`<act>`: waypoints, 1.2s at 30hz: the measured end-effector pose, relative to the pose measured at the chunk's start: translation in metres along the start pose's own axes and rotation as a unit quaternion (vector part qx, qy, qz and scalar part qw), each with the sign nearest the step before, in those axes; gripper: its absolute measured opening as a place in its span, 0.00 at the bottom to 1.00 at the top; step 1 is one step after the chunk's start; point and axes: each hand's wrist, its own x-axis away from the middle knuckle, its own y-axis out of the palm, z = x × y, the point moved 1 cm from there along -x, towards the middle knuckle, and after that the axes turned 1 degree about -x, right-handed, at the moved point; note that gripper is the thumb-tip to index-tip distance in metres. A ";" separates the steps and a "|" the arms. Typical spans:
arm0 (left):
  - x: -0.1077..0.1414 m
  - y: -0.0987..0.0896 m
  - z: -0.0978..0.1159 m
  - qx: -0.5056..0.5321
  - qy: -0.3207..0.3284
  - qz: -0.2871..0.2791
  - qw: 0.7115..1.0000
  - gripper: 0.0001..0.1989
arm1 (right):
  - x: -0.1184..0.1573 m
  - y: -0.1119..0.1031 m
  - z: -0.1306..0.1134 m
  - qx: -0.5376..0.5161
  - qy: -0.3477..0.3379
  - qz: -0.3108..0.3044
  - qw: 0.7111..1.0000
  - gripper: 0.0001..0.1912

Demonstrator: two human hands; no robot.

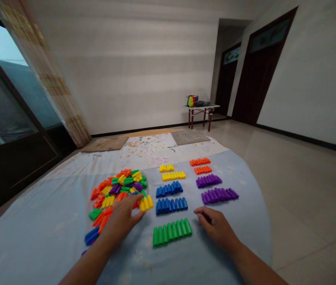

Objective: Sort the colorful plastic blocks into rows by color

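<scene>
My left hand [126, 211] is at the right side of a mixed heap of plastic toy pieces [122, 190]. Its thumb and forefinger close on the two ends of a yellow ribbed toy piece [146, 203]. My right hand [217, 227] hovers over the cloth with fingers curled in and nothing visible in them. Between the hands lies a row of green pieces [172, 232]. Beyond it are two blue rows [171, 206] and two yellow rows [173, 176]. Farther right lie two purple rows [219, 195] and two orange rows [200, 162].
A pale blue cloth [52, 221] covers the near surface, with a flowered white cloth [152, 148] beyond. Two flat mats, one brown [105, 144] and one grey [190, 137], lie at the far edge. A small table [202, 107] with a colourful bag stands by the wall.
</scene>
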 end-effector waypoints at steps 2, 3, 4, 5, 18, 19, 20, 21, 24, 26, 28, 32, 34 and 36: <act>-0.025 -0.004 0.007 -0.005 0.009 0.019 1.000 0.24 | 0.000 0.001 0.001 0.002 0.002 0.002 1.000 0.15; -0.039 -0.004 0.011 -0.014 0.011 0.017 1.000 0.24 | 0.000 0.001 0.001 0.004 0.004 0.003 1.000 0.15; -0.053 -0.002 0.015 -0.026 0.011 0.011 1.000 0.24 | 0.000 0.001 0.001 0.005 0.006 0.003 1.000 0.14; -0.067 0.000 0.019 -0.038 0.010 0.005 0.999 0.24 | 0.000 0.001 0.002 0.007 0.008 0.003 1.000 0.14; -0.148 0.052 0.047 -0.063 0.011 -0.060 0.996 0.30 | -0.004 0.005 0.004 0.024 0.019 -0.004 1.000 0.14; -0.149 0.052 0.047 -0.064 0.011 -0.064 0.996 0.30 | -0.004 0.005 0.004 0.025 0.020 -0.006 0.999 0.14; -0.150 0.052 0.046 -0.065 0.009 -0.067 0.996 0.29 | -0.004 0.005 0.004 0.026 0.022 -0.008 0.999 0.15; -0.151 0.052 0.046 -0.066 0.007 -0.068 0.995 0.29 | -0.004 0.005 0.004 0.026 0.024 -0.008 0.999 0.15; -0.152 0.051 0.046 -0.067 -0.003 -0.068 0.995 0.28 | -0.005 0.005 0.004 0.022 0.026 -0.007 0.999 0.15; -0.152 0.052 0.046 -0.063 -0.007 -0.066 0.996 0.28 | -0.005 0.005 0.004 0.020 0.025 -0.008 0.999 0.14; -0.150 0.051 0.046 -0.054 -0.010 -0.056 0.997 0.29 | -0.004 0.005 0.004 0.020 0.024 -0.010 0.999 0.14; -0.136 0.039 0.037 -0.024 -0.005 0.002 1.000 0.30 | -0.004 0.005 0.006 0.018 0.018 -0.005 1.000 0.15; -0.122 0.027 0.026 -0.010 -0.007 0.042 0.999 0.26 | -0.003 0.006 0.007 0.015 0.016 -0.004 1.000 0.15; -0.104 0.013 0.010 -0.003 -0.015 0.076 0.997 0.24 | -0.002 0.006 0.009 0.009 0.017 -0.004 1.000 0.15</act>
